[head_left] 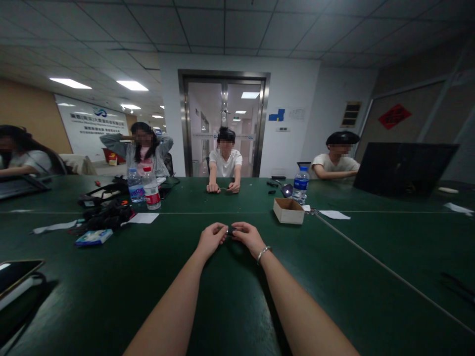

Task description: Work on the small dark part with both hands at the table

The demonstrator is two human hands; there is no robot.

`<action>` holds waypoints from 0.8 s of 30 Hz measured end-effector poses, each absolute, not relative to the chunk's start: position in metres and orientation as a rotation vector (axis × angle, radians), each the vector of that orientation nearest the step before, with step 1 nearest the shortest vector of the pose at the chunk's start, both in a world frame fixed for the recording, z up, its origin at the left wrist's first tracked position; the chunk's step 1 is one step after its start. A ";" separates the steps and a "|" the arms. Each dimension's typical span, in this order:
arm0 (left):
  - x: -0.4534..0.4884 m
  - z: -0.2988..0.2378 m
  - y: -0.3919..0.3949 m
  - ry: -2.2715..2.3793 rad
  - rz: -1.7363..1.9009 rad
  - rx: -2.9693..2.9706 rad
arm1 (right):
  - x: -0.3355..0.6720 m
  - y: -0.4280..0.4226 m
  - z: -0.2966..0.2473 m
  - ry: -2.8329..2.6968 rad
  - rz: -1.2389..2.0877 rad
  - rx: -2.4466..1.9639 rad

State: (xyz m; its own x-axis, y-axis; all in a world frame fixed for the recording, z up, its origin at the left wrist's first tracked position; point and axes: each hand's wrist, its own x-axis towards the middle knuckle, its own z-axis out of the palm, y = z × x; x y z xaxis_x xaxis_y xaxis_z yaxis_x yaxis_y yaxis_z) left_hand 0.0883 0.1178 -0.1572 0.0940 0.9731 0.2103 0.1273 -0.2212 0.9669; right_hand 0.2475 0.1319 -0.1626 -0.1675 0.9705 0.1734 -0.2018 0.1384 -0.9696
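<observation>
Both of my hands meet over the middle of the green table (pixel 230 296). Between their fingertips is a small black object with a silvery end (pixel 230 231), too small to name for certain. My left hand (pixel 213 238) pinches it from the left, its thumb and fingers closed at the silvery end. From the other side my right hand (pixel 249 236) grips the black part, fingers bent and closed. A silver bangle (pixel 263 254) circles my right wrist. The fingers cover much of the object.
A small open cardboard box (pixel 288 211) and a water bottle (pixel 300 185) stand to the right. Two bottles (pixel 151 188), black gear (pixel 106 217) and a blue-white packet (pixel 94 238) are at the left. A phone (pixel 18 277) lies near left. Several people sit around the table.
</observation>
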 end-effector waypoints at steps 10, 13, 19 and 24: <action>0.088 -0.156 0.119 1.181 1.208 1.476 | 0.246 0.132 -0.163 -1.291 1.291 -0.862; 0.089 -0.159 0.121 1.246 1.213 1.510 | 0.246 0.133 -0.163 -1.319 1.279 -0.867; 0.088 -0.160 0.121 1.275 1.235 1.479 | 0.246 0.133 -0.164 -1.339 1.281 -0.866; 0.086 -0.157 0.121 1.120 1.264 1.426 | 0.247 0.133 -0.163 -1.354 1.279 -0.857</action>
